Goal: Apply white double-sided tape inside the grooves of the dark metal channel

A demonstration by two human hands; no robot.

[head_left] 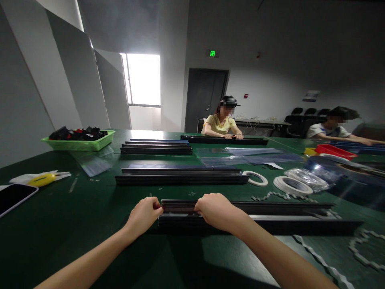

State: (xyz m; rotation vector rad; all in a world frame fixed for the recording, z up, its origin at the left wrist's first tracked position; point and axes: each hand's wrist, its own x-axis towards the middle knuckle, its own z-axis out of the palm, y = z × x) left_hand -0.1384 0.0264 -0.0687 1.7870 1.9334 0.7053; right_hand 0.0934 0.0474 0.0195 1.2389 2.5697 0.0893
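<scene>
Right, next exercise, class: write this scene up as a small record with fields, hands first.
Left hand: at the left end of a long dark rail
Right hand: on the same rail, further right
Beyond the rail: more dark rails
Far left: green basket of mostly black parts
Left edge: phone
Across the table: person in a yellow top

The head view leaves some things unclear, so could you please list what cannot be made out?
Head view:
Part of the black rail: covered by the right hand.
Phone: cut off by the picture's left edge.
Wall notice: writing too small.
</scene>
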